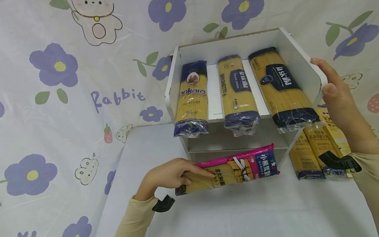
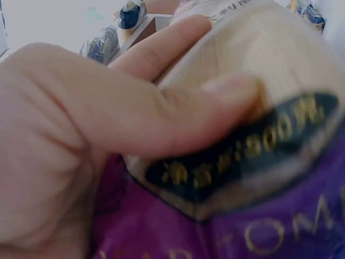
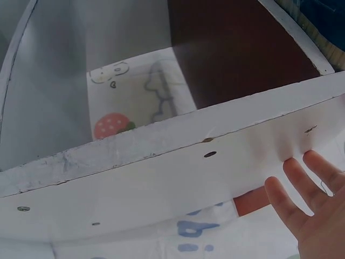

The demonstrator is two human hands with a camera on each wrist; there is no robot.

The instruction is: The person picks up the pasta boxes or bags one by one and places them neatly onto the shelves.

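The left hand (image 1: 180,174) pinches one end of a pink-edged pasta packet (image 1: 234,171), thumb pressed to the wrapper, the rest jutting out to the right. It slants in front of the white shelf's (image 1: 302,59) lower opening — below the overhanging ends of three packets (image 1: 238,93) on top. The right hand (image 1: 337,92) grips the shelf's side wall, fingers spread. White table (image 1: 207,214) lies bare nearer the person, and a gap separates the held packet from the yellow packets (image 1: 306,158) on the right. Clear wrap shows pale-gold pasta — a blue label marks the far end.
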